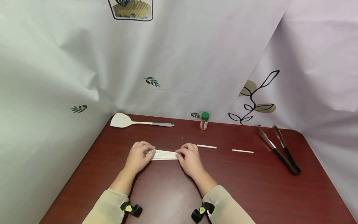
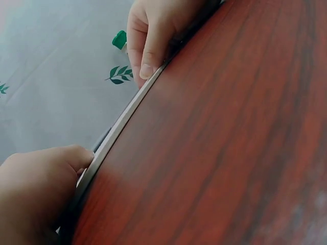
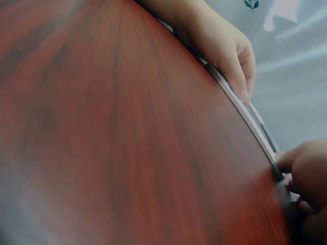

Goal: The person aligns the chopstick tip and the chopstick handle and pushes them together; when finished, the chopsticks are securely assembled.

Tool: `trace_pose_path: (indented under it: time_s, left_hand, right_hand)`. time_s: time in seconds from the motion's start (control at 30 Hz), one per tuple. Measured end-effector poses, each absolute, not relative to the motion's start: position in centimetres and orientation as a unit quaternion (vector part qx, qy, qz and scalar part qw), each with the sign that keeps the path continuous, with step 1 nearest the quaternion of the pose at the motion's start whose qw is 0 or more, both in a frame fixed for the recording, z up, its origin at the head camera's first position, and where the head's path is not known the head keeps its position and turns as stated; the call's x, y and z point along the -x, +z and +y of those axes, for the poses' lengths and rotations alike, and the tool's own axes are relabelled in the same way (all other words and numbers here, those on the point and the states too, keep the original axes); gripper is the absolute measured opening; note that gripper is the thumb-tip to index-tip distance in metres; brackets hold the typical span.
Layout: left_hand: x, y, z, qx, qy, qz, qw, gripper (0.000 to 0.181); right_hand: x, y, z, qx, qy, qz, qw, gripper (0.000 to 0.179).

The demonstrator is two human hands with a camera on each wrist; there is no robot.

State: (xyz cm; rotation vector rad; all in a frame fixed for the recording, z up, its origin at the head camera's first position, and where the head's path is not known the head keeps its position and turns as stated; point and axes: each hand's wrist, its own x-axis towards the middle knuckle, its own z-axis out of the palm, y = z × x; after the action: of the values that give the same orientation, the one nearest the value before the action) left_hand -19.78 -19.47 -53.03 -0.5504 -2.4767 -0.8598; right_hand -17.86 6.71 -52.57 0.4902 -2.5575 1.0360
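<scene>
Several thin white sticks (image 1: 165,155) lie side by side in a flat row on the table, running left to right between the two hands. My left hand (image 1: 138,157) grips the row's left end, thumb at the near side and fingers over the far side. At the opposite end my right hand (image 1: 190,159) holds the sticks the same way, thumb and fingers bent around them. Both tips of the row are hidden under the fingers. Seen edge-on in the left wrist view, the sticks (image 2: 122,120) sit low against the tabletop (image 2: 214,132).
Two loose white sticks, one (image 1: 207,146) just beyond my right hand and another (image 1: 242,151) farther right, lie apart. Along the back are a white spatula (image 1: 121,120) and a green-capped spice jar (image 1: 204,121). Black-handled tongs (image 1: 282,155) lie at the right. Printed cloth (image 1: 179,62) hangs behind.
</scene>
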Motion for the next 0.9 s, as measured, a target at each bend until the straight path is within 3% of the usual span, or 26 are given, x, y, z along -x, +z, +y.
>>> trace_pose_path:
  time_s: [0.43,0.9]
  left_hand:
    - [19.95,-53.32,-19.46,0.208,-0.303,-0.901,0.228,0.015]
    - [19.83,-53.34,-19.49,0.186,-0.310,-0.902,0.234,0.022]
  right_hand:
    - [17.58,-51.82,6.43,-0.141,0.332,-0.928,0.092,0.003]
    - [17.52,-52.40,6.37,-0.164,0.346,-0.906,0.181,0.004]
